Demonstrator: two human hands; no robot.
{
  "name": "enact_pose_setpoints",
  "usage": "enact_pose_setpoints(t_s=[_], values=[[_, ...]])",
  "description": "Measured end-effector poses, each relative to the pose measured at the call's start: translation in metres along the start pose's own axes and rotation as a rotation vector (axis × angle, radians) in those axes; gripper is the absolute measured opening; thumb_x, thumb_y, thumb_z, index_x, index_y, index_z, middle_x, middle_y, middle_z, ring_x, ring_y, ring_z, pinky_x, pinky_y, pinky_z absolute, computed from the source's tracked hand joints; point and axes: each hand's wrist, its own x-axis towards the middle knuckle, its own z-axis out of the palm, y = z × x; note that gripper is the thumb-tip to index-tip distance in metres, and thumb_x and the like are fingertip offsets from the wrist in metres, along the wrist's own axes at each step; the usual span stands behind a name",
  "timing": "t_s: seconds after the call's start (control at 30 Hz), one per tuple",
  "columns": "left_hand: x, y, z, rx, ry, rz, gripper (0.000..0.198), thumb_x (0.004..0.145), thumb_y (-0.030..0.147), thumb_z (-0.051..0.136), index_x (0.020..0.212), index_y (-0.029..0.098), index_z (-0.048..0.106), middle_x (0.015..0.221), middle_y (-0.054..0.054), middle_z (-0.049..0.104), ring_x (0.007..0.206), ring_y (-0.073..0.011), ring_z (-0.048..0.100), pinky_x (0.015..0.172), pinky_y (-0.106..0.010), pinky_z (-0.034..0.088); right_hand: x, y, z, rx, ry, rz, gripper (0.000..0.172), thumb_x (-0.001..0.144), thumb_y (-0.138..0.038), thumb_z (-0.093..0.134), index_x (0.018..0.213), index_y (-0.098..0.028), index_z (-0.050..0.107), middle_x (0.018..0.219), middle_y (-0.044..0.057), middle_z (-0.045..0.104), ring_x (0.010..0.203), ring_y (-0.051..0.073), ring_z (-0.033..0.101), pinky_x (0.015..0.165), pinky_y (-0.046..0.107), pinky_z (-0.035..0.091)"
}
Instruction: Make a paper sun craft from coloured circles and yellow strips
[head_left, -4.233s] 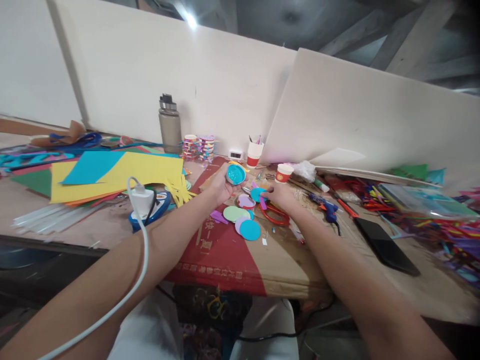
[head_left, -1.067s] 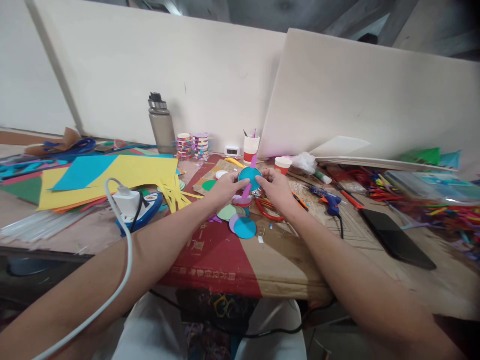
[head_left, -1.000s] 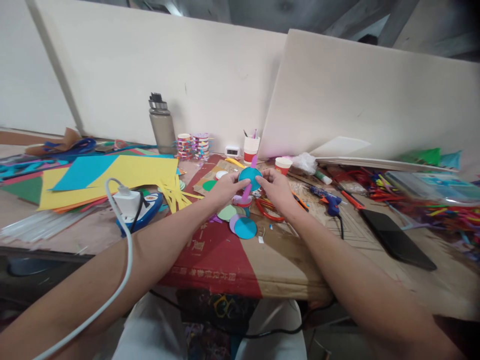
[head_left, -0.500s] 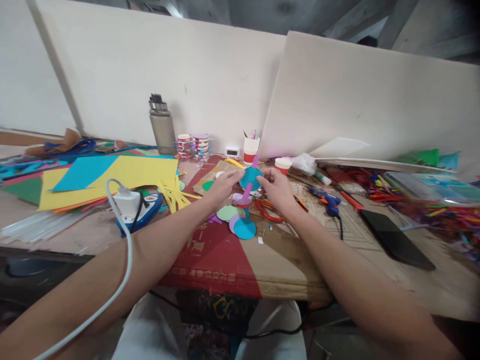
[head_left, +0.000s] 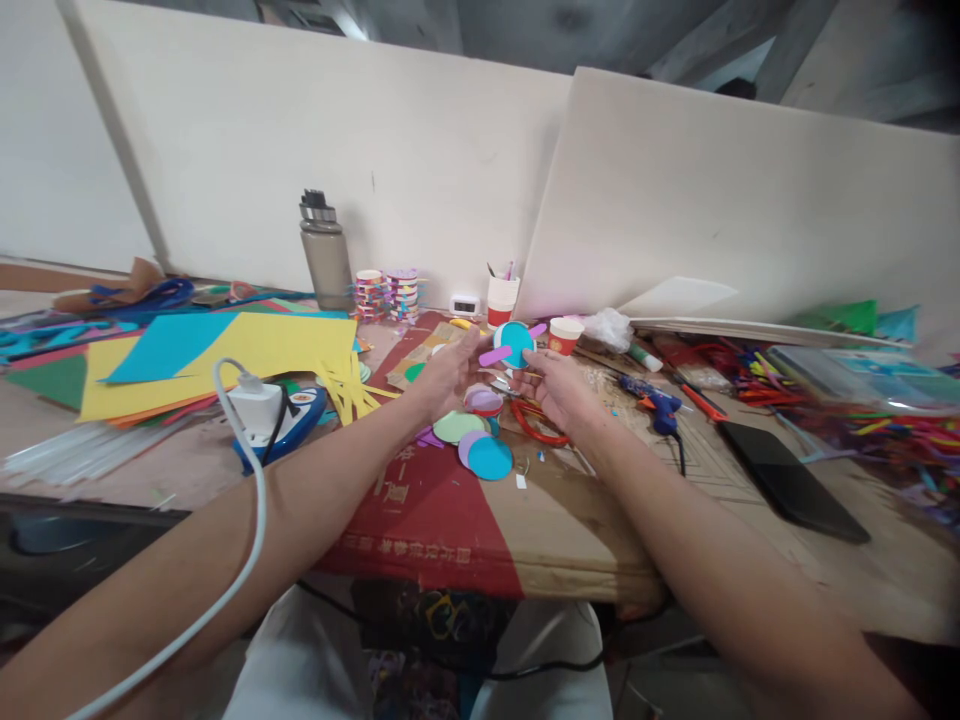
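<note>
The blue disc (head_left: 517, 342) has turned round in the person's hands. Half a second ago the purple strip (head_left: 494, 354) on it stood up and down, and now it lies almost sideways, with its right end a bit higher than its left. The disc also sits a little higher and farther from the person than it did. The strip goes round with the disc, so I think it is already stuck on, and the person is turning the piece to look at it or to get to another side. The left hand (head_left: 448, 368) pinches the left edge of the disc with its fingertips. The right hand (head_left: 553, 388) cups it from below on the right, fingers curled onto it. So both hands are closed on the same small thing. It is held up in the air above the middle of the table (head_left: 585, 520), not lying on it. The disc is round, flat and bright blue, and the strip crosses its face and sticks out past both edges. Just below, on the near side, loose paper circles (head_left: 490, 458) lie on the table, and red scissors (head_left: 534, 425) rest under the right hand. A paper cup (head_left: 564, 336) stands just right of the disc.
</note>
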Motion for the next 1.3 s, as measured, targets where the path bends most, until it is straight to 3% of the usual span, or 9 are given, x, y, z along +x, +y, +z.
enact_pose_setpoints(t_s=[0.17, 0.3, 0.4, 0.57, 0.67, 0.77, 0.87, 1.07, 1.3], values=[[-0.001, -0.009, 0.004, 0.134, -0.100, 0.053, 0.049, 0.063, 0.035, 0.083, 0.103, 0.013, 0.064, 0.097, -0.008, 0.069, 0.085, -0.0168, 0.064, 0.081, -0.032, 0.050, -0.001, 0.006, 0.007, 0.065, -0.034, -0.015, 0.012, 0.076, -0.019, 0.069, 0.073, -0.020, 0.057, 0.071, 0.001, 0.067, 0.064, 0.013, 0.062, 0.069, 0.030, 0.060], [-0.001, -0.012, 0.005, 0.178, 0.059, 0.099, 0.033, 0.065, 0.033, 0.079, 0.086, 0.013, 0.062, 0.082, -0.002, 0.064, 0.075, -0.0124, 0.060, 0.074, -0.028, 0.049, -0.006, 0.013, 0.016, 0.032, -0.114, -0.018, 0.013, 0.074, -0.022, 0.070, 0.078, -0.021, 0.058, 0.075, 0.002, 0.068, 0.069, 0.015, 0.064, 0.073, 0.033, 0.059], [0.000, -0.005, 0.000, 0.150, 0.123, 0.084, 0.028, 0.067, 0.031, 0.074, 0.084, 0.015, 0.061, 0.080, 0.000, 0.063, 0.070, -0.0104, 0.057, 0.068, -0.026, 0.047, -0.009, 0.014, 0.016, -0.017, -0.140, 0.027, 0.018, 0.071, -0.024, 0.072, 0.084, -0.021, 0.060, 0.080, 0.001, 0.068, 0.069, 0.013, 0.063, 0.072, 0.030, 0.058], [0.005, 0.004, -0.012, 0.318, 0.224, 0.138, 0.019, 0.068, 0.030, 0.069, 0.079, 0.015, 0.064, 0.077, 0.000, 0.062, 0.068, -0.0104, 0.054, 0.063, -0.023, 0.042, -0.007, 0.011, 0.008, -0.146, -0.050, -0.002, 0.032, 0.064, -0.031, 0.077, 0.087, -0.022, 0.057, 0.091, 0.000, 0.065, 0.072, 0.011, 0.060, 0.065, 0.025, 0.053], [0.005, 0.005, -0.014, 0.479, 0.216, 0.142, 0.016, 0.068, 0.029, 0.066, 0.076, 0.015, 0.066, 0.072, 0.000, 0.062, 0.064, -0.0104, 0.052, 0.062, -0.024, 0.040, 0.001, 0.012, 0.002, -0.264, 0.049, -0.139, 0.039, 0.062, -0.038, 0.076, 0.090, -0.022, 0.056, 0.094, 0.001, 0.065, 0.079, 0.013, 0.060, 0.064, 0.024, 0.049], [0.003, 0.006, -0.011, 0.629, 0.200, 0.142, 0.016, 0.068, 0.028, 0.065, 0.075, 0.014, 0.069, 0.070, 0.000, 0.064, 0.065, -0.0118, 0.052, 0.063, -0.024, 0.040, 0.008, 0.015, -0.002, -0.348, 0.030, -0.233, 0.038, 0.059, -0.040, 0.074, 0.087, -0.020, 0.058, 0.082, 0.000, 0.066, 0.071, 0.013, 0.059, 0.060, 0.025, 0.047], [0.002, 0.006, -0.009, 0.667, 0.182, 0.149, 0.019, 0.069, 0.032, 0.066, 0.076, 0.014, 0.069, 0.072, 0.000, 0.066, 0.067, -0.0130, 0.055, 0.064, -0.025, 0.041, 0.009, 0.017, -0.003, -0.387, -0.036, -0.254, 0.031, 0.060, -0.042, 0.072, 0.077, -0.019, 0.059, 0.070, -0.002, 0.064, 0.060, 0.012, 0.055, 0.055, 0.026, 0.043], [-0.001, 0.005, -0.005, 0.464, 0.066, 0.034, 0.031, 0.067, 0.037, 0.075, 0.085, 0.013, 0.070, 0.083, -0.005, 0.070, 0.074, -0.0160, 0.061, 0.071, -0.029, 0.050, 0.006, 0.015, -0.002, -0.358, -0.014, -0.235, 0.028, 0.059, -0.041, 0.071, 0.071, -0.020, 0.057, 0.063, -0.004, 0.060, 0.054, 0.010, 0.050, 0.054, 0.025, 0.041], [-0.001, 0.008, -0.006, 0.780, 0.073, 0.147, 0.017, 0.072, 0.030, 0.069, 0.079, 0.015, 0.071, 0.071, -0.002, 0.067, 0.061, -0.0125, 0.054, 0.058, -0.024, 0.041, 0.004, 0.013, -0.001, -0.465, -0.073, -0.303, 0.023, 0.063, -0.037, 0.068, 0.077, -0.020, 0.061, 0.074, -0.002, 0.066, 0.067, 0.013, 0.057, 0.065, 0.028, 0.046]])
